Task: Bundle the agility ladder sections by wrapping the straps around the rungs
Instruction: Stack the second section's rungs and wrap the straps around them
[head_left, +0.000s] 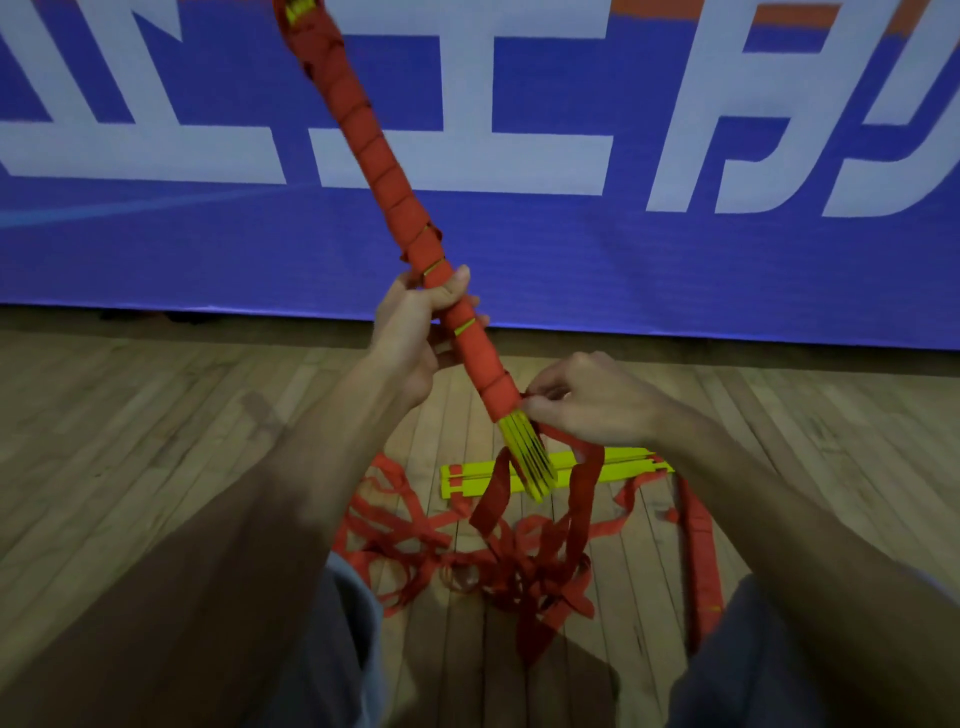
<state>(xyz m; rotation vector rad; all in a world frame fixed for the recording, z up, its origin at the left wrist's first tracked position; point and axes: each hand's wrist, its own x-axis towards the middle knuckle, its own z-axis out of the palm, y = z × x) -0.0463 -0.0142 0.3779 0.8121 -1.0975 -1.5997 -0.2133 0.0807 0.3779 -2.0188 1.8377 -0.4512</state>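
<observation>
Head cam view: a big blue banner (519, 249) with white lettering runs behind the wooden floor (130, 441), and I'm holding the long rung bundle (374, 150), wrapped in red, tilted up and away from me. Loose red straps (467, 561) lie tangled on the floor right below it, with a few yellow rungs (608, 465) lying flat just behind them. My left hand (415, 332) is curled round the bundle's middle, while my right hand (587, 400) has its fingers (543, 410) pinching the strap (584, 483) at the bundle's lower end.
</observation>
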